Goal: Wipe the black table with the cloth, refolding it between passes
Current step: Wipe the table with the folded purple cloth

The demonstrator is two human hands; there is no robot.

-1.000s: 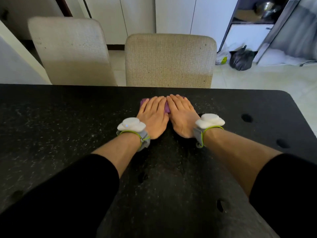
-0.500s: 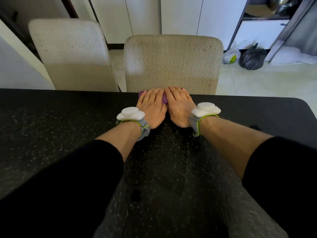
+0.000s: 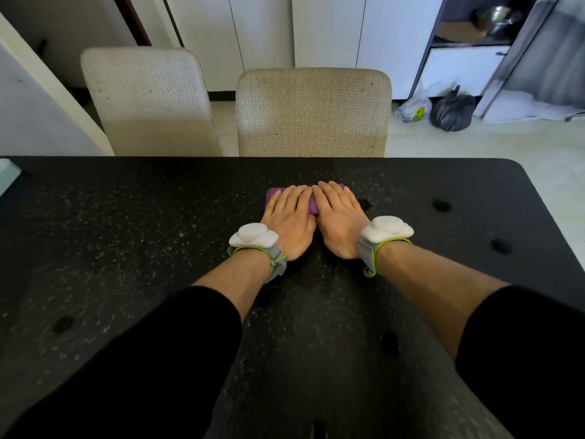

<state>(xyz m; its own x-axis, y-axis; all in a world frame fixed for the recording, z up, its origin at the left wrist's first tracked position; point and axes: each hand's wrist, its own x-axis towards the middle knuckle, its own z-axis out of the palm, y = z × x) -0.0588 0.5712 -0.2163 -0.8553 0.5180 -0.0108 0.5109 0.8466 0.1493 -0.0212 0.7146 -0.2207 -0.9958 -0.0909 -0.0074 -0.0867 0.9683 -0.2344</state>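
The fingers (image 3: 294,198) of the left hand (image 3: 289,223) lie straight and close together, flat on a folded purple cloth (image 3: 313,206). Those of the right hand (image 3: 340,221) lie the same way just beside them. Neither hand curls round the cloth. Both press it down with flat palms, index fingers nearly touching. The cloth sits under the two hands near the far edge of the surface (image 3: 126,236), a little right of its middle. Only a strip shows between the hands, and a corner past the left little finger.

Each wrist carries a white rounded device on a grey band with a lime-green cord, one on the left wrist (image 3: 253,238) and one on the right wrist (image 3: 386,229). Black sleeves are pushed up the forearms.

The surface is black, with rounded far corners. It is flecked all over with pale specks and streaks and has several darker round spots (image 3: 441,205). Behind its far edge stand two beige woven chair backs, one to the left (image 3: 148,103) and one straight ahead (image 3: 313,112). Beyond them is a run of white cabinet doors (image 3: 262,33). At the right, on the pale floor (image 3: 506,147), a knotted black bag (image 3: 452,110) sits next to a clear plastic bag (image 3: 413,109). Above them a dark shelf unit holds a metal bowl (image 3: 495,17).
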